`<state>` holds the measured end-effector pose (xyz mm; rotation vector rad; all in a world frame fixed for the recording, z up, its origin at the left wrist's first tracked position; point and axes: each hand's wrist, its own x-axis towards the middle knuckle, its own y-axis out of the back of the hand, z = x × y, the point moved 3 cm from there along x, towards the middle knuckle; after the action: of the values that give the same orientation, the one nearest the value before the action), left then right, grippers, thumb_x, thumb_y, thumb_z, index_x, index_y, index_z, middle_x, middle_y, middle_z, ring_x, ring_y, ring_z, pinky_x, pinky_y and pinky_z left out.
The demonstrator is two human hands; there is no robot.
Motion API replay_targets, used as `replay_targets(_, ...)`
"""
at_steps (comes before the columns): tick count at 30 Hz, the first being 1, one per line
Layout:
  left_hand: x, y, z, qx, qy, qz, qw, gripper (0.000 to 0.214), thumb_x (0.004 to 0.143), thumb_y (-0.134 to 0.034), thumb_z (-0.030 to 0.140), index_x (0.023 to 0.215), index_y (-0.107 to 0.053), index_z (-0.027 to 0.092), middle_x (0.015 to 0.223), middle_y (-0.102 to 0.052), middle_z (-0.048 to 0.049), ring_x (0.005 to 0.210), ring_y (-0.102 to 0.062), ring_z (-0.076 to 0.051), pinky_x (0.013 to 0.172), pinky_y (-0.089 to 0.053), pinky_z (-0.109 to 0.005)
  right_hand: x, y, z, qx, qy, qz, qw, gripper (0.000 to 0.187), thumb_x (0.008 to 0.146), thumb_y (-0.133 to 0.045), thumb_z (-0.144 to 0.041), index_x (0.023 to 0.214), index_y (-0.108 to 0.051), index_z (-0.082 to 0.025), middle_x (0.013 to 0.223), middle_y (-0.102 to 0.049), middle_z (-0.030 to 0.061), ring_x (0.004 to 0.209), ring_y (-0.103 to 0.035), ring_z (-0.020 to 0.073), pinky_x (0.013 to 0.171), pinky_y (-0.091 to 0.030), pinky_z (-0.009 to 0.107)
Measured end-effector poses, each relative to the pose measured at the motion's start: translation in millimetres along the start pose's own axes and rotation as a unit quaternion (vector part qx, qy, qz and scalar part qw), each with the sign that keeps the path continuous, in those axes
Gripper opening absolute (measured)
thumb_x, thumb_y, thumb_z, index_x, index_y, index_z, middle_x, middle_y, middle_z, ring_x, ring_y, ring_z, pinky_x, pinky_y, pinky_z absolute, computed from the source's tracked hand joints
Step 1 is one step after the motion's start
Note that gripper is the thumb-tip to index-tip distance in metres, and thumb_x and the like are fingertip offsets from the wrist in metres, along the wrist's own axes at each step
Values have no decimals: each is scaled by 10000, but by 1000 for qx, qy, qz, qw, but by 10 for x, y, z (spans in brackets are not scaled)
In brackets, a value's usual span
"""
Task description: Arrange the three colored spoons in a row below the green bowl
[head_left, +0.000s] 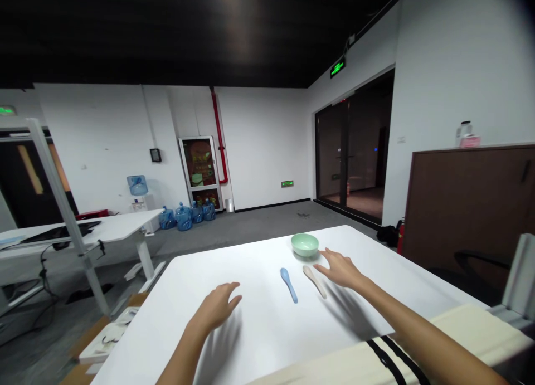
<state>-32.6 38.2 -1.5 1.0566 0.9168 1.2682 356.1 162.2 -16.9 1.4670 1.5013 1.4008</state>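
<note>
A pale green bowl [305,244] stands upright towards the far side of the white table [251,340]. In front of it lie two spoons, a blue spoon [288,285] and, to its right, a beige spoon [315,282]. My right hand [339,266] hovers just right of the bowl and the beige spoon, fingers apart and holding nothing; whether a fingertip touches the bowl I cannot tell. Over the left part of the table my left hand [218,307] is raised, thumb and fingers apart with nothing between them. The blue spoon is the nearest thing to it.
Cream cloth with black stripes [418,346] lies along the table's near right edge. Cardboard boxes [102,340] sit low on the left. Beyond are another white table [125,220], blue water bottles [184,217] and a brown cabinet [472,206] at right.
</note>
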Motion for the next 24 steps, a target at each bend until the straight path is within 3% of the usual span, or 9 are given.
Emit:
replay_targets(6, -1, -9, -17, -3, 5, 7, 1000, 525, 928, -394, 491, 1367, -532, 239, 1394, -587, -69, 1301, -506, -280, 1046, -407, -406, -144, -158, 186, 5, -12, -21, 1000, 747, 888, -359, -658, 1450, -460, -176, 1511, -423, 183, 1398, -381, 328, 1070, -334, 495)
replay_targets(18, -18, 18, 7, -4, 15, -4, 1000, 531, 926, -398, 495, 1375, -523, 242, 1408, -574, -68, 1308, -498, -269, 1065, -401, -405, -133, -211, 208, 21, -17, -28, 999, 708, 882, -414, -616, 1418, -495, -161, 1456, -500, 170, 1350, -442, 315, 1069, -335, 456)
replay_targets(24, -33, 32, 29, -7, 10, -2, 1000, 534, 929, -396, 493, 1378, -525, 233, 1409, -572, -75, 1312, -497, -274, 1067, -397, -404, -36, -174, 127, 17, -22, -32, 999, 528, 912, -420, -495, 1228, -630, -129, 1221, -662, 175, 1099, -622, 288, 858, -451, 346)
